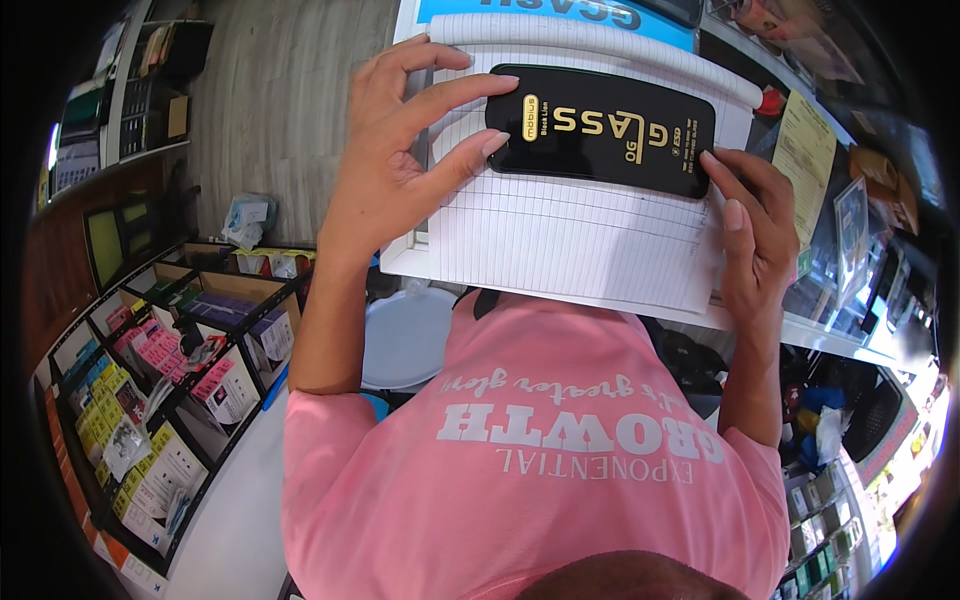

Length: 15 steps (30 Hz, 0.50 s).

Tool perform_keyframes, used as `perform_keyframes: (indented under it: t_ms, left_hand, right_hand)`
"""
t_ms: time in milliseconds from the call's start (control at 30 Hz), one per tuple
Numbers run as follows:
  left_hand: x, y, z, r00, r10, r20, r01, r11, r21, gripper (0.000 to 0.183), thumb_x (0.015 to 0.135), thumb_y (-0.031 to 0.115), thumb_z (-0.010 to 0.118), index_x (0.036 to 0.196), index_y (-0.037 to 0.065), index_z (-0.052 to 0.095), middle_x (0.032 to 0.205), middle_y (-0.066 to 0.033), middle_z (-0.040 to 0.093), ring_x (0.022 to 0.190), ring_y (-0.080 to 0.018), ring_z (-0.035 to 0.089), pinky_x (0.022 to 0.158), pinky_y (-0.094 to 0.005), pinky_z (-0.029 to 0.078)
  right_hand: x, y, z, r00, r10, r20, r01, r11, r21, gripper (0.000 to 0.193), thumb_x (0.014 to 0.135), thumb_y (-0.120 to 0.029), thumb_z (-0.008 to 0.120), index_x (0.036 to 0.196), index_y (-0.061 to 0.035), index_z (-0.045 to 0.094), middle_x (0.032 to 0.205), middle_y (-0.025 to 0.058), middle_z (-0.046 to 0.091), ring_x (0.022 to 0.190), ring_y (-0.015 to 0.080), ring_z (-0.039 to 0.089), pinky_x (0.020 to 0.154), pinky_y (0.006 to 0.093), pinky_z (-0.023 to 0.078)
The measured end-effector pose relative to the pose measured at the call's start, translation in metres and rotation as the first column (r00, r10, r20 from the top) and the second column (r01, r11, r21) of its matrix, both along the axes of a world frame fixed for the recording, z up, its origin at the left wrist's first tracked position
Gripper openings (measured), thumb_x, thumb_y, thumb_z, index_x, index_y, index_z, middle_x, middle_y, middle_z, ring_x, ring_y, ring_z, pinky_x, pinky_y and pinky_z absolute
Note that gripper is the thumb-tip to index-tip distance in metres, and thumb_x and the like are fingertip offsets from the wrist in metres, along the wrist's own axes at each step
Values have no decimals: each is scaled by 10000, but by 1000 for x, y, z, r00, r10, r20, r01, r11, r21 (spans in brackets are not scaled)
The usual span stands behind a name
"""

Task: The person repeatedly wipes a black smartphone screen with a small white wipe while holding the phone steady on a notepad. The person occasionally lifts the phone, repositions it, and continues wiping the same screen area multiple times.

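Observation:
A glossy black, phone-shaped screen protector [600, 132] with gold lettering lies crosswise over an open ruled notebook [560, 235]. At its left end my left hand [405, 135] grips it, the index finger at the upper corner and the thumb near the lower one. The other fingers of that hand are bent over the notebook's left edge. My right hand [755, 215] is at the right end, its index fingertip on the lower right corner and its thumb just below. The notebook's top page is curled into a roll [590, 52] beyond the screen protector.
A blue printed sheet [560, 12] lies beyond the notebook. To the right is a glass counter with a yellow paper [803, 150]. A divided shelf [180, 385] of packaged goods stands at lower left, beside a round pale stool [408, 335]. Grey wood-look flooring [270, 110] shows at upper left.

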State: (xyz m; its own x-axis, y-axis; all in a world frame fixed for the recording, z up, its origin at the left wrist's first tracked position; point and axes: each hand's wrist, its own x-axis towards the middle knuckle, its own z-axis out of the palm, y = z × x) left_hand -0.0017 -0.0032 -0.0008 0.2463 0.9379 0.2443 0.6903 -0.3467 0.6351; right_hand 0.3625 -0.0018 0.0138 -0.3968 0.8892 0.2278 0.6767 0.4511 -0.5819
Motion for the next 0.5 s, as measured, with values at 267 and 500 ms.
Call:
perform_keyframes:
  t_ms: [267, 500]
  left_hand:
    - [-1, 0, -2, 1000, -10, -8, 10, 999, 39, 443, 866, 191, 849, 1306, 211, 802, 1406, -47, 602, 1456, -317, 443, 1218, -470, 369]
    - [0, 1, -2, 1000, -8, 13, 7, 999, 37, 431, 856, 220, 860, 1283, 212, 803, 1376, -66, 601, 1394, -329, 467, 1213, -481, 344]
  right_hand:
    - [0, 0, 0, 1000, 6, -13, -6, 1000, -12, 339, 1096, -195, 567, 1298, -43, 793, 1315, 143, 703, 1228, 309, 624, 1086, 414, 471]
    - [-1, 1, 2, 999, 23, -25, -23, 1000, -4, 322, 1051, -145, 594, 1287, -42, 787, 1285, 155, 699, 1207, 338, 626, 1072, 438, 485]
